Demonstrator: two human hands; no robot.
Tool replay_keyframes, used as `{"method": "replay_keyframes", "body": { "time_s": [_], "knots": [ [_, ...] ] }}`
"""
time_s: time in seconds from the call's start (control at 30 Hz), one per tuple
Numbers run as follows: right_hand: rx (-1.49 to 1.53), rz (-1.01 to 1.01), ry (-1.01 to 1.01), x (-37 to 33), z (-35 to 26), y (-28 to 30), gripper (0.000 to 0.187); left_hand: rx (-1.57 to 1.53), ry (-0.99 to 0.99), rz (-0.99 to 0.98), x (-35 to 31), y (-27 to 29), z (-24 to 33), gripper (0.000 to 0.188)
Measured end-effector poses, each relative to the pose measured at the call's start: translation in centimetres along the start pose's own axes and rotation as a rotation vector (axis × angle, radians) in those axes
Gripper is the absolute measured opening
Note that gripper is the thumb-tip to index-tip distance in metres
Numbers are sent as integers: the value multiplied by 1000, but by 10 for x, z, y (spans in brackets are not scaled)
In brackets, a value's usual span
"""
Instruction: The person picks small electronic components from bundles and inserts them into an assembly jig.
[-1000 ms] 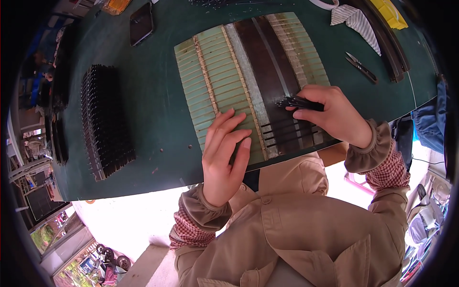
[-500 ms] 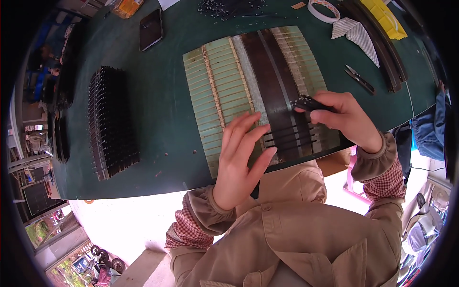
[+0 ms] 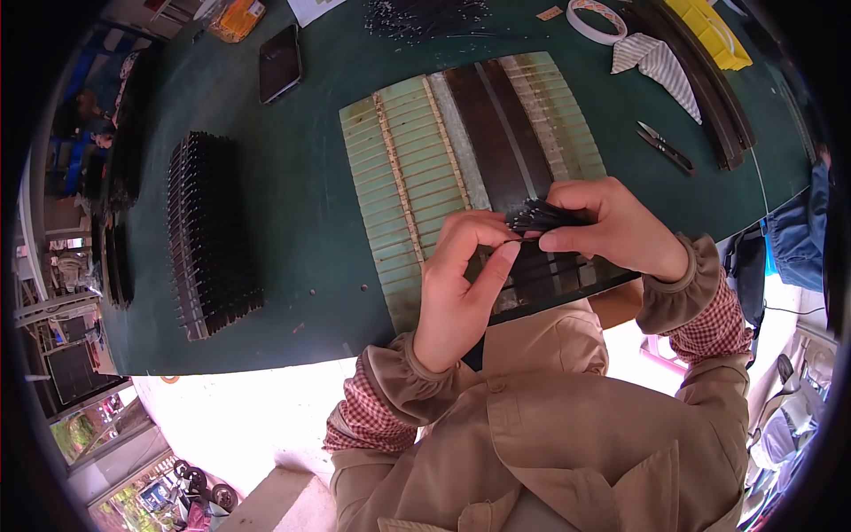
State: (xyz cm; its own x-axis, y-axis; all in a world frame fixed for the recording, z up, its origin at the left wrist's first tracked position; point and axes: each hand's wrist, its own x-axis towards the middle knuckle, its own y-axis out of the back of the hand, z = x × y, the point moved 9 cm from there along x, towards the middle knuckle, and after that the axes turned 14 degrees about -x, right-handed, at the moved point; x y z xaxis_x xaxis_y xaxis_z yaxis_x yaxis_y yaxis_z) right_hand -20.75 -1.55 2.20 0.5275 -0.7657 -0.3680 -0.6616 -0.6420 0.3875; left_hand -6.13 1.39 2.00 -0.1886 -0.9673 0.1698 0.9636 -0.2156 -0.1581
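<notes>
We see a bundle of thin, straight black strips with pale tips (image 3: 538, 216) above the near part of a flat, pale-green board with crosswise grooves (image 3: 419, 162). The grip of the right hand (image 3: 612, 226) is closed around the bundle, thumb below and fingers over it, the pale tips pointing leftward. The left hand (image 3: 461, 275) comes up to those tips from the other side; its thumb and forefinger draw together there, but we cannot tell whether this grip has hold of a strip.

On the board we make out a broad, dark-brown lengthwise band (image 3: 472, 111) with a narrow grey line (image 3: 503, 106) down it; the hands partly cover its near end.

The board lies on a dark-green surface (image 3: 310, 195). Well to its left we find a tall, dense black block with a bristly edge (image 3: 215, 235). Beyond the board lie a dark rectangular phone (image 3: 281, 64) and a loose heap of thin black strips (image 3: 425, 19). To the right we see small dark snips with silvery blades (image 3: 667, 148), a grey-and-white striped cloth (image 3: 662, 69) and a yellow plastic tray (image 3: 706, 35).
</notes>
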Motion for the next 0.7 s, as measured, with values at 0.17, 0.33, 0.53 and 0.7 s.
{"method": "replay_keyframes", "body": {
  "time_s": [0.17, 0.33, 0.53, 0.7],
  "knots": [
    [67, 151, 68, -1, 13, 15, 13, 241, -100, -53, -5, 9, 19, 15],
    [-121, 193, 18, 2, 15, 18, 16, 561, -165, -55, -16, 17, 29, 21],
    [-185, 221, 67, 7, 11, 11, 19, 598, -158, -100, -21, 15, 24, 26],
    [-488, 378, 175, 0, -4, 8, 20, 830, -203, -207, -21, -9, 24, 33]
  ]
}}
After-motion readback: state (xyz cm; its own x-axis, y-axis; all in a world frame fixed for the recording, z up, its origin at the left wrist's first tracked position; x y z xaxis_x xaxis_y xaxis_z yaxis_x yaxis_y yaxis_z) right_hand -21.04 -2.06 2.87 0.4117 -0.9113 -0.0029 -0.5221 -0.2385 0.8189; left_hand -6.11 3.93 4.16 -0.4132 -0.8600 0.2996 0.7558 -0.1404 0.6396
